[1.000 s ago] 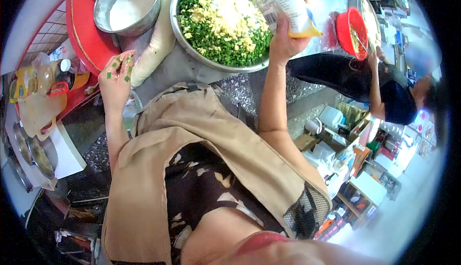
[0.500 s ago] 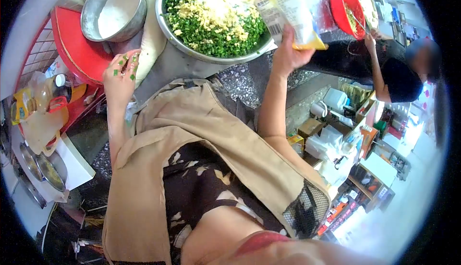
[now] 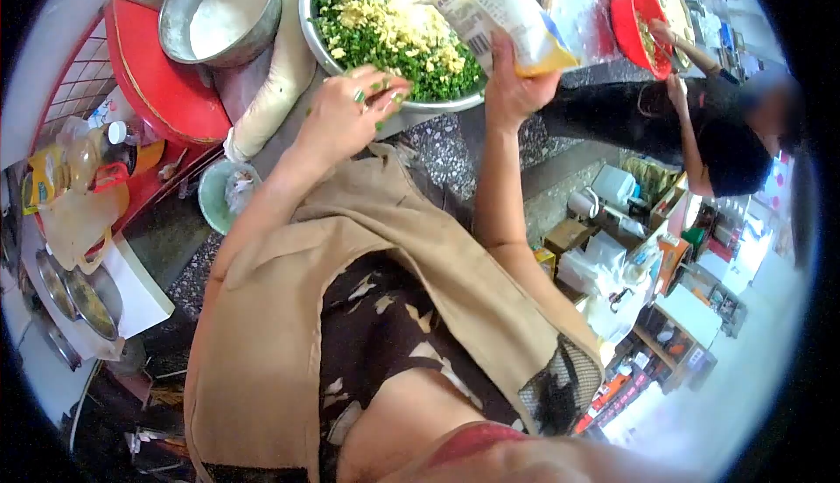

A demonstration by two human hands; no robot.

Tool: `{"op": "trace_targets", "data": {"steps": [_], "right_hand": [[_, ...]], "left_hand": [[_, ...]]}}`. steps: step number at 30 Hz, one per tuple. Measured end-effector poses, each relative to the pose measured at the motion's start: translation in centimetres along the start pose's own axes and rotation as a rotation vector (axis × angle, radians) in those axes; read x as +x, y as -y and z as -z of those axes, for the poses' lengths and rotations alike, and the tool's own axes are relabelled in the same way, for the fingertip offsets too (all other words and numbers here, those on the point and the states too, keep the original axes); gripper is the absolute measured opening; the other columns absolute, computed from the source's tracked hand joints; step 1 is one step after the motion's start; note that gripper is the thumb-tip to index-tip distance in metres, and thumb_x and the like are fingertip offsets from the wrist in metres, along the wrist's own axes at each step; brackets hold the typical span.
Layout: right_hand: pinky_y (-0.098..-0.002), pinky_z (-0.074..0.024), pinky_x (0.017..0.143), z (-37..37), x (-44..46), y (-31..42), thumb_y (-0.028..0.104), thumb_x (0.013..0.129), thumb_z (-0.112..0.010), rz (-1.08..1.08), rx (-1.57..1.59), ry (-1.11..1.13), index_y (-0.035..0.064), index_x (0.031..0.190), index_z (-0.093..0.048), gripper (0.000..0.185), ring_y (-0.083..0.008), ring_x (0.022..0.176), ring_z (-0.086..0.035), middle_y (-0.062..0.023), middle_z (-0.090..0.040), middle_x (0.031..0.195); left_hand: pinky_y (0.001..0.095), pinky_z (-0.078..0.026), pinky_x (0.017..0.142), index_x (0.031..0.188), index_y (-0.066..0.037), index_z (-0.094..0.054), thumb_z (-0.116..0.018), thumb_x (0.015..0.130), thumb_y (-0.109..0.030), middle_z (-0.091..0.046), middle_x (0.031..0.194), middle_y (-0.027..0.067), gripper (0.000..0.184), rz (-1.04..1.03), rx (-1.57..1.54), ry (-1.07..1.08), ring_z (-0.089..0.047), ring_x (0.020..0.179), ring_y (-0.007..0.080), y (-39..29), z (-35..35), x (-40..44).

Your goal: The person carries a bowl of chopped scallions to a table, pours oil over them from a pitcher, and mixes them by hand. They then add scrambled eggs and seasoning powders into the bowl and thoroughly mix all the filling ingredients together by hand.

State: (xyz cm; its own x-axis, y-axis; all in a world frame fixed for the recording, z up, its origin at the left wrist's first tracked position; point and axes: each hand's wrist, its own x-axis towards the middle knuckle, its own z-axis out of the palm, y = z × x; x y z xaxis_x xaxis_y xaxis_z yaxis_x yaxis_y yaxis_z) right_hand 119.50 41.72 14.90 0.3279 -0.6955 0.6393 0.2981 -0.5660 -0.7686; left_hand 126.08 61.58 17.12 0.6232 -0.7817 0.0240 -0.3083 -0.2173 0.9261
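A large metal bowl point(image 3: 308, 37) holds chopped greens point(image 3: 437, 76) topped with yellow crumbled bits and a pale powder. My right hand point(image 3: 516, 94) grips a printed plastic seasoning bag point(image 3: 507, 24), tilted over the bowl's right side, its upper end toward the greens. Bits of green cling to my left hand point(image 3: 354, 111), which is at the bowl's near edge with fingers loosely bent and apart, nothing visible in them. Left of the bowl lies a long roll of dough point(image 3: 280, 89).
A metal pot point(image 3: 172, 32) of white flour stands at the upper left, beside a red board point(image 3: 153, 89). A pale green bin point(image 3: 213, 199) sits below the counter. On the right, another person point(image 3: 722, 150) has a hand in a red bowl point(image 3: 623, 24).
My left hand has moved right, from beside the dough to the bowl's near edge. The bag has shifted slightly left and down over the greens. The other person's hand has reached into the red bowl.
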Motion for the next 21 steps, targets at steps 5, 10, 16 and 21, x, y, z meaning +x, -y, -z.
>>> {"op": "trace_targets", "data": {"steps": [5, 10, 16, 21], "right_hand": [[-0.0267, -0.0445, 0.077, -1.2, 1.0, 1.3, -0.001, 0.067, -0.071, -0.009, 0.117, -0.054, -0.0064, 0.106, -0.044, 0.048, -0.0147, 0.087, -0.053, -0.0121, -0.055, 0.099], [-0.0277, -0.0449, 0.078, -2.4, 2.2, -1.8, 0.000, 0.067, -0.070, 0.024, 0.035, -0.043, -0.0051, 0.103, -0.046, 0.043, -0.0171, 0.089, -0.054, -0.0110, -0.054, 0.098], [-0.0267, -0.0459, 0.075, -3.4, 4.1, -2.2, -0.001, 0.069, -0.068, -0.104, 0.178, -0.062, -0.0043, 0.104, -0.044, 0.043, -0.0169, 0.087, -0.054, -0.0107, -0.053, 0.097], [-0.0274, -0.0458, 0.077, -2.4, 4.8, -3.9, 0.000, 0.068, -0.069, -0.011, 0.080, -0.138, -0.0047, 0.105, -0.043, 0.045, -0.0180, 0.089, -0.054, -0.0127, -0.053, 0.099]], "left_hand": [[0.0217, -0.043, 0.066, 0.094, 0.000, -0.060, -0.050, 0.080, -0.001, -0.057, 0.084, 0.0055, 0.018, 0.255, -0.202, -0.041, -0.055, 0.075, 0.0113, 3.0, 0.6, -1.6], [0.0258, -0.044, 0.062, 0.092, -0.004, -0.062, -0.055, 0.078, -0.006, -0.060, 0.081, 0.0087, 0.015, 0.297, -0.004, -0.093, -0.058, 0.069, 0.0180, 3.6, 2.0, -2.2], [0.0247, -0.044, 0.061, 0.091, -0.003, -0.062, -0.054, 0.080, -0.007, -0.060, 0.079, 0.0084, 0.014, 0.332, -0.104, -0.176, -0.057, 0.067, 0.0149, 4.2, 2.3, -2.8], [0.0245, -0.044, 0.061, 0.091, -0.002, -0.061, -0.054, 0.080, -0.007, -0.060, 0.080, 0.0087, 0.014, 0.305, -0.026, -0.177, -0.057, 0.068, 0.0148, 4.6, 2.2, -2.7]]}}
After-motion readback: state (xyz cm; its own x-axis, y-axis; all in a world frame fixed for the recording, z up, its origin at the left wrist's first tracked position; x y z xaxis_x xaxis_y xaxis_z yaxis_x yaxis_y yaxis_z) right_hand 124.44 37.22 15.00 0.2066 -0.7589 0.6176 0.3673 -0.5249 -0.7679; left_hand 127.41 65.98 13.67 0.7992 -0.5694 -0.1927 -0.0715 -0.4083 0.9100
